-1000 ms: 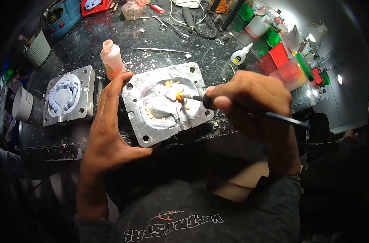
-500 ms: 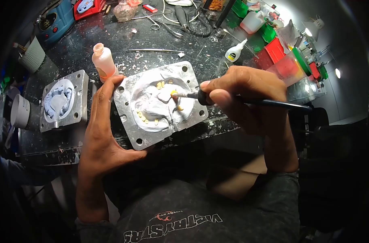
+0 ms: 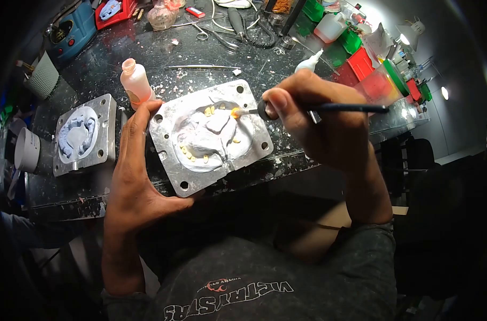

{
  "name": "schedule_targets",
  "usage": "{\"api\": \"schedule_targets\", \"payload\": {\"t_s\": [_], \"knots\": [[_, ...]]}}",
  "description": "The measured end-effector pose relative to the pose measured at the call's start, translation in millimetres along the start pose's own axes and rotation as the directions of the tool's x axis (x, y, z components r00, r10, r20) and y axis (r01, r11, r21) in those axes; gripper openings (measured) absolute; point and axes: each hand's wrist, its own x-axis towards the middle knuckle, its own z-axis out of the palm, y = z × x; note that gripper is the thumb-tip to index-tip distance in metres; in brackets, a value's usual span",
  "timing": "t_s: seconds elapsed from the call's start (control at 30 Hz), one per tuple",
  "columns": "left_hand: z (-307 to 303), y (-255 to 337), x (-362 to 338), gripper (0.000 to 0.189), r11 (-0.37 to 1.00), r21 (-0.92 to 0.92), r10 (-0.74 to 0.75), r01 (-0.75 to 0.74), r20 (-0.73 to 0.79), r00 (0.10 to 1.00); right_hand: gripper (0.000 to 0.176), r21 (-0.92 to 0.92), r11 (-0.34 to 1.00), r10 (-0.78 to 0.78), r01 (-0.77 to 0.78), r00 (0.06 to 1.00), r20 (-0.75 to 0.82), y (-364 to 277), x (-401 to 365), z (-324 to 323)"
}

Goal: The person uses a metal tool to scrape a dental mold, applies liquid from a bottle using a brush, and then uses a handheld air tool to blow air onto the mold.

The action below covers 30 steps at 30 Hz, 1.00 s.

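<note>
My left hand (image 3: 131,179) grips a metal dental flask half (image 3: 174,187), its fingers along the left side and its thumb under the near edge. White plaster (image 3: 201,140) fills the flask, with several yellowish artificial teeth (image 3: 188,153) set around the arch. My right hand (image 3: 321,109) is closed on a slim brush (image 3: 339,107) with a dark handle. The orange brush tip (image 3: 236,112) touches the plaster near the teeth at the far right of the arch. A bottle of pinkish liquid (image 3: 136,80) stands just beyond my left fingers.
At the left lies another flask half (image 3: 105,142) with a bluish-white mold. A metal instrument (image 3: 198,67), scissors (image 3: 202,35) and a corded handpiece (image 3: 236,22) lie farther back. Behind my right hand stand a white dropper bottle (image 3: 309,62) and a green-lidded jar (image 3: 380,83).
My right hand has shifted and rolled, and the brush tip has moved slightly up and right across the mold. My left hand keeps its hold on the flask.
</note>
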Motion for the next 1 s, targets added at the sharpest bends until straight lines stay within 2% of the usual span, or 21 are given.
{"api": "schedule_targets", "payload": {"t_s": [0.07, 0.2, 0.23, 0.27, 0.3, 0.37, 0.5, 0.6, 0.67, 0.8, 0.87, 0.9, 0.97, 1.0], "knots": [[0, 0, 1, 0.124, 1.0, 0.001, 0.008, -0.008, -0.006, 1.0, 0.014, 0.086, 0.989, 0.113, -0.117, 0.992, 0.047, -5, -5, -2], [-1, 1, 0, 0.125, 1.0, 0.014, 0.008, -0.008, 0.003, 1.0, 0.014, 0.019, 0.98, 0.196, -0.197, 0.979, 0.058, -2, -6, -1], [-1, 1, 0, 0.125, 1.0, 0.022, 0.015, -0.015, 0.003, 1.0, 0.013, 0.068, 0.993, 0.102, -0.101, 0.995, -0.007, -1, -6, 4], [-1, 1, 0, 0.125, 1.0, 0.022, 0.016, -0.016, 0.005, 1.0, 0.019, 0.109, 0.994, 0.012, -0.003, 0.997, -0.077, -1, -6, 8], [-2, 0, 1, 0.123, 1.0, 0.015, -0.013, 0.012, 0.012, 1.0, 0.019, 0.064, 0.996, -0.059, 0.064, 0.995, -0.081, -1, -5, 10], [-1, 0, 0, 0.121, 0.999, 0.006, -0.043, 0.043, 0.019, 0.999, 0.019, 0.056, 0.998, 0.037, -0.036, 0.999, -0.016, -3, -8, 7], [0, 3, 1, 0.126, 0.999, 0.015, -0.041, 0.041, -0.001, 0.999, 0.018, 0.08, 0.997, -0.017, 0.02, 0.999, -0.032, 0, -2, 5], [0, 1, 1, 0.126, 0.999, 0.019, -0.044, 0.044, -0.002, 0.999, 0.019, 0.018, 0.998, -0.057, 0.056, 0.996, 0.067, 0, 3, -2], [0, 0, 0, 0.127, 0.999, 0.022, -0.036, 0.036, -0.001, 0.999, 0.011, 0.028, 0.992, 0.118, -0.126, 0.972, 0.202, -8, 11, -16], [-1, 2, 0, 0.128, 0.998, 0.039, -0.047, 0.047, 0.005, 0.999, 0.01, 0.112, 0.993, 0.002, -0.028, 0.973, 0.232, 0, 20, -14], [-2, 2, -1, 0.128, 0.997, 0.046, -0.061, 0.061, -0.001, 0.998, 0.008, 0.153, 0.931, 0.247, -0.332, 0.88, 0.405, -7, 26, -26], [-2, 2, -1, 0.128, 0.997, 0.049, -0.055, 0.055, 0.004, 0.998, 0.008, 0.152, 0.932, 0.245, -0.33, 0.879, 0.409, -5, 28, -25], [-3, 2, -1, 0.128, 0.998, 0.049, -0.046, 0.046, 0.008, 0.999, 0.01, 0.112, 0.991, 0.038, -0.079, 0.943, 0.331, 3, 32, -20], [-3, 2, 0, 0.128, 0.997, 0.045, -0.064, 0.063, 0.009, 0.998, 0.012, 0.103, 0.989, 0.061, -0.105, 0.93, 0.361, 6, 31, -18]]}}
